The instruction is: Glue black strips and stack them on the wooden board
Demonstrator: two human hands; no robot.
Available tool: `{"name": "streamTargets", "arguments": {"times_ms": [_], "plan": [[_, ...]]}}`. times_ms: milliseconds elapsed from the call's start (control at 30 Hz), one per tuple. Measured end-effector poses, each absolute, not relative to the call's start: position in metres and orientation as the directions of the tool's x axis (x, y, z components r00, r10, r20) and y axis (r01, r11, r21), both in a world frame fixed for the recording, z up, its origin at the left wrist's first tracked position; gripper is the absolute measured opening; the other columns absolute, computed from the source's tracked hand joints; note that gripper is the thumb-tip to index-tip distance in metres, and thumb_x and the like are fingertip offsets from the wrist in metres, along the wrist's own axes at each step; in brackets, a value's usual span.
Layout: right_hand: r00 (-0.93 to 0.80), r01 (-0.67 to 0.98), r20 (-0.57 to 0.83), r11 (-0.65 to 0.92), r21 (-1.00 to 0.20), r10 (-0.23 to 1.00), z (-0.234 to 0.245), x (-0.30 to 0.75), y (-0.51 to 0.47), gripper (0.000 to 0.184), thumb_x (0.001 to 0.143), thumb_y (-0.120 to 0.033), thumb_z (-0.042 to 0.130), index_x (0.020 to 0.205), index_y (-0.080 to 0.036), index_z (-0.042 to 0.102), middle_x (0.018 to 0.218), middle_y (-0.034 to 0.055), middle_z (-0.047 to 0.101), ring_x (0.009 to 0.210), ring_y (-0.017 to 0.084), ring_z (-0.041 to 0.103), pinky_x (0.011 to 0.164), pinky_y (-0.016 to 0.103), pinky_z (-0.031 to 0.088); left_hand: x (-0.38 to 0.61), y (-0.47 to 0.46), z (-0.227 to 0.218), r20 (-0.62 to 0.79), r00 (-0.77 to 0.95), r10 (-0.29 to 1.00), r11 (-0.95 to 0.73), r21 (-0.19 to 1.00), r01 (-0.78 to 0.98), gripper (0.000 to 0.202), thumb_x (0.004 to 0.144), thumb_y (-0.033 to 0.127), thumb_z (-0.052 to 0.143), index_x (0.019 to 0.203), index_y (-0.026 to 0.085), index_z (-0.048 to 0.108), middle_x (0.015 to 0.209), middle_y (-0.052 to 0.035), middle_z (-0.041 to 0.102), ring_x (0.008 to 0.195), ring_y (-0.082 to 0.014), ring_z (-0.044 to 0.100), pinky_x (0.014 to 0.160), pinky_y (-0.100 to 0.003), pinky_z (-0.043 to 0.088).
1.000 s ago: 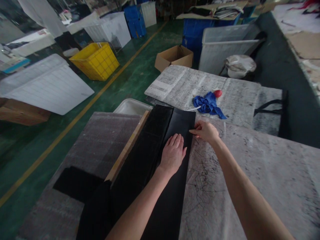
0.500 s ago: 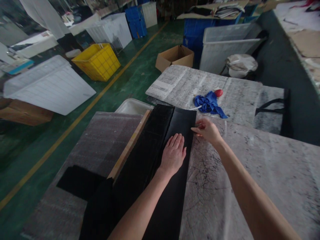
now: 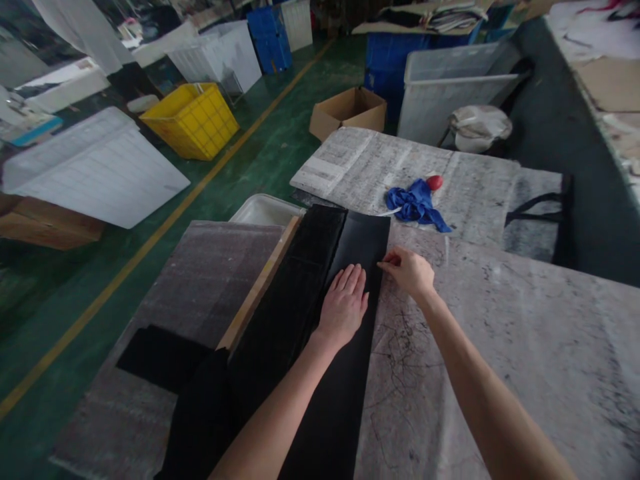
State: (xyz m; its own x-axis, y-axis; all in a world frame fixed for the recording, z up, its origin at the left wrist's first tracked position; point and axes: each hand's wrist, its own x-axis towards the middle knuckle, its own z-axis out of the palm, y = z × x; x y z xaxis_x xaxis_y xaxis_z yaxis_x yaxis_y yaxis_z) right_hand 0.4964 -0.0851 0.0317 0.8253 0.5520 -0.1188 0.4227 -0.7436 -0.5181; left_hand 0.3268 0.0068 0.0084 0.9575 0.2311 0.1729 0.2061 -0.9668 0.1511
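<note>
A smooth black sheet (image 3: 367,233) lies lengthwise in front of me, beside a stack of black fabric (image 3: 310,247) with a rougher edge. My left hand (image 3: 344,300) is pressed flat on the smooth sheet, fingers stretched out and pointing away from me. At the sheet's right edge, my right hand (image 3: 407,270) pinches with thumb and forefinger; whether a thread is also between the fingertips I cannot make out. A wooden strip (image 3: 260,287) runs along the stack's left side. Loose black cloth (image 3: 200,407) hangs over at the lower left.
The worn grey work surface (image 3: 500,347) extends right, with loose dark threads on it. A blue cloth (image 3: 417,202) and a red object (image 3: 435,182) lie beyond my right hand. Farther off are a cardboard box (image 3: 350,110), a yellow crate (image 3: 193,123) and a white bin (image 3: 105,170).
My right hand has slid slightly down the sheet's right edge towards me, its fingertips closer in on the edge. My left hand stays flat in place. The view has shifted slightly.
</note>
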Motion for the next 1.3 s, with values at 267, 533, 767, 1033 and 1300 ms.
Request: {"name": "streamTargets", "arguments": {"times_ms": [267, 533, 767, 1033, 1300], "plan": [[0.829, 0.402, -0.141, -0.752, -0.522, 0.541, 0.033, 0.495, -0.086, 0.012, 0.080, -0.038, 0.071, 0.077, -0.028, 0.068, 0.076, -0.0028, 0.071, 0.073, 0.016, 0.065, 0.054, 0.025, 0.035, 0.317, 0.003, 0.017, 0.133, 0.963, 0.234, -0.962, 0.178, 0.209, 0.056, 0.104, 0.039, 0.036, 0.150, 0.008, 0.035, 0.160, -0.0105, 0.036, 0.150, -0.0214, 0.029, 0.124, -0.037, 0.028], [0.828, 0.404, -0.153, -0.764, -0.504, 0.539, 0.034, 0.495, -0.086, 0.013, 0.080, -0.039, 0.071, 0.078, -0.027, 0.068, 0.078, -0.0025, 0.071, 0.072, 0.016, 0.063, 0.054, 0.026, 0.033, 0.303, -0.012, 0.013, 0.093, 0.967, 0.239, -0.965, 0.133, 0.226, 0.064, 0.103, 0.049, 0.033, 0.153, 0.009, 0.030, 0.162, -0.0118, 0.031, 0.152, -0.0244, 0.024, 0.126, -0.045, 0.022], [0.834, 0.399, -0.143, -0.761, -0.511, 0.533, 0.033, 0.495, -0.085, 0.012, 0.080, -0.038, 0.071, 0.078, -0.027, 0.069, 0.076, -0.0030, 0.071, 0.070, 0.016, 0.063, 0.053, 0.025, 0.033, 0.300, -0.011, 0.012, 0.093, 0.967, 0.236, -0.967, 0.123, 0.224, 0.063, 0.103, 0.049, 0.031, 0.152, 0.009, 0.032, 0.161, -0.0101, 0.033, 0.151, -0.0230, 0.025, 0.126, -0.043, 0.019], [0.835, 0.399, -0.131, -0.754, -0.522, 0.534, 0.029, 0.496, -0.087, 0.013, 0.079, -0.039, 0.073, 0.078, -0.027, 0.069, 0.076, -0.0030, 0.071, 0.071, 0.016, 0.063, 0.054, 0.026, 0.033, 0.305, -0.007, 0.020, 0.085, 0.967, 0.240, -0.965, 0.127, 0.228, 0.063, 0.102, 0.050, 0.036, 0.149, 0.010, 0.038, 0.158, -0.0109, 0.039, 0.148, -0.0249, 0.032, 0.123, -0.043, 0.026], [0.839, 0.383, -0.131, -0.745, -0.546, 0.528, 0.030, 0.497, -0.087, 0.012, 0.078, -0.038, 0.075, 0.077, -0.027, 0.069, 0.077, -0.0040, 0.071, 0.073, 0.016, 0.064, 0.055, 0.026, 0.034, 0.306, -0.003, 0.014, 0.093, 0.965, 0.243, -0.966, 0.115, 0.232, 0.067, 0.102, 0.054, 0.029, 0.152, 0.008, 0.033, 0.161, -0.0120, 0.032, 0.151, -0.0248, 0.026, 0.126, -0.045, 0.021]]}}
